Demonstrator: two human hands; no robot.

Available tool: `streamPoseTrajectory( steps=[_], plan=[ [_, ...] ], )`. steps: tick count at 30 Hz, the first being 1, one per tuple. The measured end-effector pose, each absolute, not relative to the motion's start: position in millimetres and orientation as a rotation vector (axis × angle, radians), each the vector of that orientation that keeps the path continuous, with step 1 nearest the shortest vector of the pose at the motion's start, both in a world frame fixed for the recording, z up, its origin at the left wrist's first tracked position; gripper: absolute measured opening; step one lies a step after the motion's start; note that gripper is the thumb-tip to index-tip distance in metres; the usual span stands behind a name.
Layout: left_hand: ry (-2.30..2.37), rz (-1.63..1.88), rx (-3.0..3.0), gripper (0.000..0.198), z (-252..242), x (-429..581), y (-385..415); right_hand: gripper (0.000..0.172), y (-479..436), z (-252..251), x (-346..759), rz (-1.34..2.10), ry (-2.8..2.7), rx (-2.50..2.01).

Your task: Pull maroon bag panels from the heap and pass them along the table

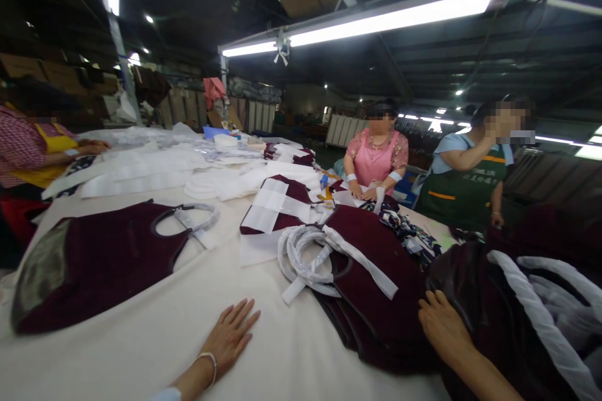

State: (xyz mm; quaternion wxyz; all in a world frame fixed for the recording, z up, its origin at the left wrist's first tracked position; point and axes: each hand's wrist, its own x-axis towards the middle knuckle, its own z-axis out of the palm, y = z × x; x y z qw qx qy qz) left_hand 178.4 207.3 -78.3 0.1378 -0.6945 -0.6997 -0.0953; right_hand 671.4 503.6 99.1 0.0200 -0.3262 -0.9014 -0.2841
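currently the left hand lies flat, fingers spread, on the white cloth-covered tabletop, holding nothing. the right hand presses its grip onto the dark maroon fabric bag stack at right, apparently steadying the pile; white-wrapped handles lie alongside.

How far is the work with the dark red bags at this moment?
Looks done: one dark red bag lies flat alone on the white table. In hand: the right hand touches a bag with wrapped handles; the left hand rests flat on the table. Left: a stack of bags between them.
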Motion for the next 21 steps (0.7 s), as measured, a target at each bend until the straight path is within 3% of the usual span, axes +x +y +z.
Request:
streamPoseTrajectory(
  steps=[6, 11, 15, 21],
  plan=[
    [-2.028, -0.282, -2.011, 0.052, -79, 177, 207, 0.038, 494, 106, 664, -0.923, -2.760, -1.104],
    [-2.110, -0.285, -2.028, 0.049, -90, 175, 209, 0.028, 495, 107, 664, -0.874, -2.805, -1.097],
    [-2.368, -0.352, -1.954, 0.040, -57, 211, 242, 0.028, 490, 116, 662, -0.846, -2.829, -1.116],
    [-2.277, -1.498, -2.103, 0.048, 20, 323, 355, 0.029, 478, 133, 656, -0.771, -2.916, -1.169]
  ],
)
